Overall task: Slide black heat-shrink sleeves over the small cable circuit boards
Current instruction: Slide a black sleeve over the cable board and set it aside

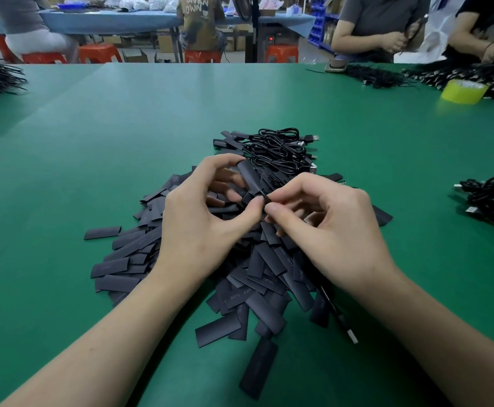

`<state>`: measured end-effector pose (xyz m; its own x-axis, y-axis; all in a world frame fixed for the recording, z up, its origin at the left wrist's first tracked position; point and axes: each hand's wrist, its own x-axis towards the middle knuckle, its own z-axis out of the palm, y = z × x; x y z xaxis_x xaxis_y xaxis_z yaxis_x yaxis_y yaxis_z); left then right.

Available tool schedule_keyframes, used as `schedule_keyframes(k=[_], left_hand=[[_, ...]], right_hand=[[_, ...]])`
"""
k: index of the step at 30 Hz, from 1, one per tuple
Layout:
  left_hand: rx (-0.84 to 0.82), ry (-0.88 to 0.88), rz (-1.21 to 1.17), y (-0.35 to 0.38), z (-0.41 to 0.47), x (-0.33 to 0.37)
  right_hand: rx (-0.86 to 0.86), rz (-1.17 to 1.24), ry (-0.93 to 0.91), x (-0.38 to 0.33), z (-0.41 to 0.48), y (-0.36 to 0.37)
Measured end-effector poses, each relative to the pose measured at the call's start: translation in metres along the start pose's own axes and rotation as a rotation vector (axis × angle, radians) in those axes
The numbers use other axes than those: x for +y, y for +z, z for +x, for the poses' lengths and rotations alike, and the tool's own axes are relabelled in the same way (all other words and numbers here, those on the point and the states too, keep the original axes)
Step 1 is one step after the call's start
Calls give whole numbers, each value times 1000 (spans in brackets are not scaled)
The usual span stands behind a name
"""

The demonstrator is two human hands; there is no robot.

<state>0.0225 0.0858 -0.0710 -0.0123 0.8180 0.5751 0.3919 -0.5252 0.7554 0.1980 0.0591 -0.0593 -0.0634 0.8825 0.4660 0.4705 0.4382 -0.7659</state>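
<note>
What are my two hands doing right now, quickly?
Left hand: closed, fingers holding a black sleeve.
Right hand: closed, fingers pinching the thin cable at the sleeve's lower end.

Left hand (198,221), right hand (332,230), bare forearms (113,336)

Factory assembly floor, long green worktable (122,118), cable bundles (281,151), seated workers (380,22), red stools (100,52)

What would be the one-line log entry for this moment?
step: sleeving | left hand: holds sleeve | right hand: pinches cable at sleeve end | pile: under hands
</note>
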Motion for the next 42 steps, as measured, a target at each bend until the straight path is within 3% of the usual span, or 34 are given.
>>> schedule_keyframes(k=[6, 10, 20, 34, 39, 42], left_hand=[[27, -23, -134, -2, 2, -4], [-74, -22, -227, -2, 2, -4], [-235, 8, -164, -2, 0, -3], [-316, -32, -126, -1, -2, -5], [-330, -41, -132, 0, -2, -6], [-315, -33, -146, 2, -3, -4]], right_hand=[[-77, 163, 102, -2, 0, 0], [-1, 354, 100, -4, 4, -4], [65, -121, -171, -1, 8, -19], [-17, -461, -421, 5, 8, -27], [0, -530, -467, 6, 8, -25], [44, -428, -336, 6, 8, -24]])
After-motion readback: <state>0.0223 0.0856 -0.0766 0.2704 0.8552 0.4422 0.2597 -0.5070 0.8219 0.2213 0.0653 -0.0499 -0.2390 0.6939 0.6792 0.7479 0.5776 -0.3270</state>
